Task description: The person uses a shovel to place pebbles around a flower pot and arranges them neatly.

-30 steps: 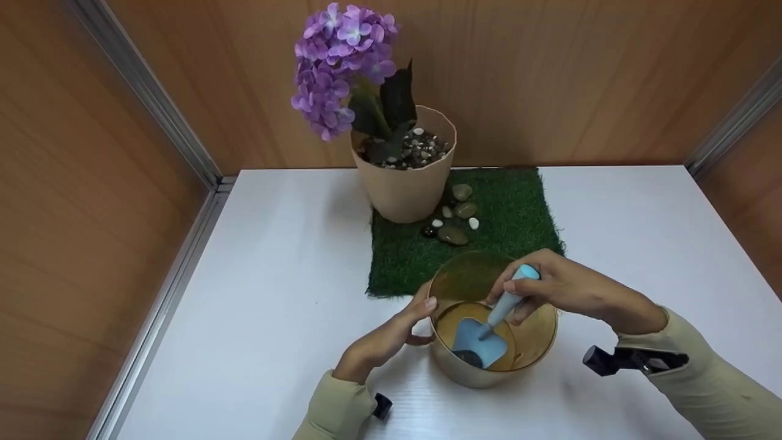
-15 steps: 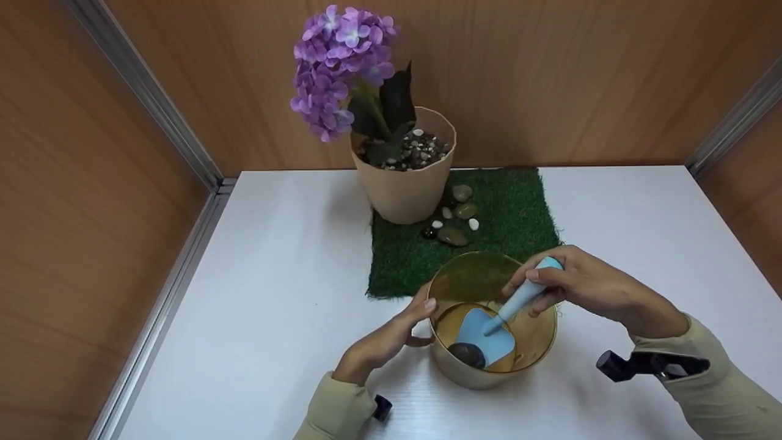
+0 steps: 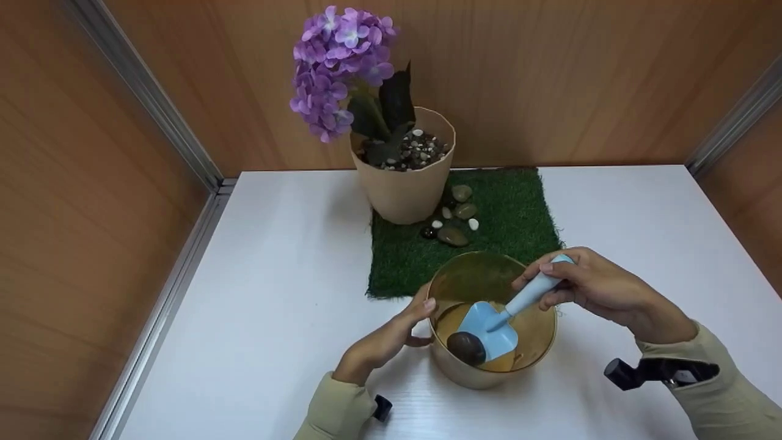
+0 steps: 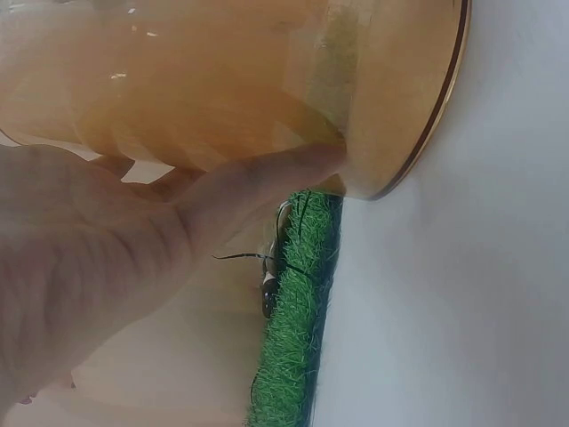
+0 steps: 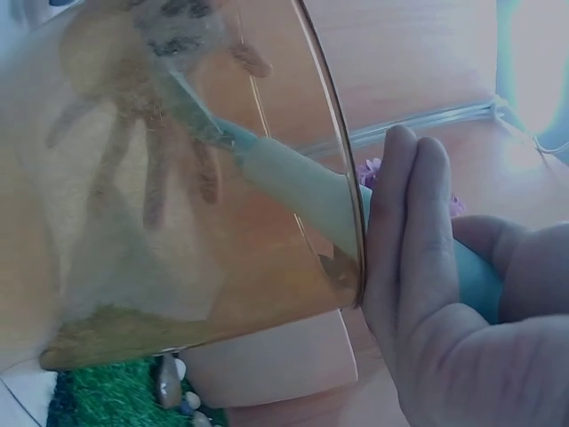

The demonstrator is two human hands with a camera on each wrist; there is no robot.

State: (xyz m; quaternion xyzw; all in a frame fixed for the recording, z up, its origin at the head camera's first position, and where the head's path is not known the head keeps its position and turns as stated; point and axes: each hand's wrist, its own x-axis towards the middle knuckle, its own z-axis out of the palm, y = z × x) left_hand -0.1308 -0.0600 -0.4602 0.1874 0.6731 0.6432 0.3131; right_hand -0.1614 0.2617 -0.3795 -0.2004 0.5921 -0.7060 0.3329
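A see-through amber bowl (image 3: 482, 379) stands on the white table, in front of the grass mat. My left hand (image 3: 391, 330) rests on its left side, a digit at the rim; in the right wrist view, straight spread fingers (image 5: 156, 178) show through the wall. My right hand (image 3: 602, 293) grips the handle of a light blue hand trowel (image 3: 528, 296) that slants down into the bowl. A dark stone (image 3: 466, 348) lies at the blade's lower left edge inside the bowl. Whether the blade bears the stone, I cannot tell.
Behind the bowl, a green grass mat (image 3: 519, 214) carries several pebbles (image 3: 453, 236). A beige pot (image 3: 406, 195) with a purple flower (image 3: 342, 67) stands on its back left. Wooden panels (image 3: 550, 73) close off the table's back and sides.
My right hand has moved right with the trowel, and its blade has come up and right in the bowl. More of the dark stone shows. The left hand has stayed still.
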